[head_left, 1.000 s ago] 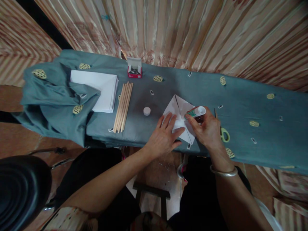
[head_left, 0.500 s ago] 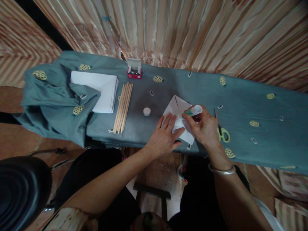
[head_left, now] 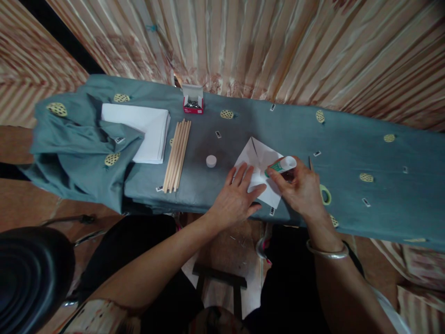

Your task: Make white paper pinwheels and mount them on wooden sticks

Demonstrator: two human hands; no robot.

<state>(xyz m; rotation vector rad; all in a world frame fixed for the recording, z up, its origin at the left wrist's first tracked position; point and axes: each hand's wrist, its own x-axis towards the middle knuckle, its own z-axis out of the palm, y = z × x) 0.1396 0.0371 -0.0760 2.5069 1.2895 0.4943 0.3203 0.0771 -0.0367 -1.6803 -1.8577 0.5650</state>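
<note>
A folded sheet of white paper (head_left: pixel 257 150) lies near the front edge of the cloth-covered table, its creased corner pointing away from me. My left hand (head_left: pixel 236 197) rests on the paper's left side, fingers spread and flat. In my right hand (head_left: pixel 301 190) is a green and white glue stick (head_left: pixel 282 166), tilted, its lower end close to the paper; whether it touches cannot be made out. A round white cap (head_left: pixel 211 161) sits on the cloth left of the paper. Partly hidden behind my right hand are green-handled scissors (head_left: pixel 325 195).
Several wooden sticks (head_left: pixel 177 155) lie side by side left of the cap. Beyond them is an open red and white box (head_left: pixel 193 105) of small metal pieces. A stack of white paper (head_left: pixel 153 134) lies at left, partly under bunched tablecloth (head_left: pixel 83 134). A black stool (head_left: pixel 33 278) stands lower left.
My right hand has shifted slightly to the right with the glue stick, covering more of the scissors. My left hand stays on the paper.
</note>
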